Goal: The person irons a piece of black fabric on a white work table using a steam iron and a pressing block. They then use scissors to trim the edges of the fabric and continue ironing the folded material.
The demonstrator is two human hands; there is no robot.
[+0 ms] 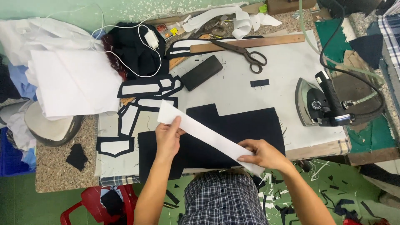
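White strip (208, 135): long, narrow band of thin white material, probably interfacing or paper. Runs diagonally from centre-left of the frame down to lower centre-right, held just above the dark fabric panel (233, 133) that lies flat on the bench (287, 75).

Left hand (168, 139): pinches the strip near its upper end, thumb on top, fingers beneath. The free end pokes past the grip and stays flat, not drooping.

Right hand (261, 154): pinches the lower end, fingers curled over the edge. Between the two grips the strip is taut and straight.

Handling, as judged: very light, thin, some body but easily creased or folded; likely to flutter or sag if held at one end only. Best taken near both ends, with light finger pressure, as here. Not fragile, though a hard pinch would probably mark it.

Around: black-edged white cut pieces (139, 89) left of centre; scissors (246, 54) and a wooden ruler (250, 43) at upper centre; an iron (318, 104) at right.
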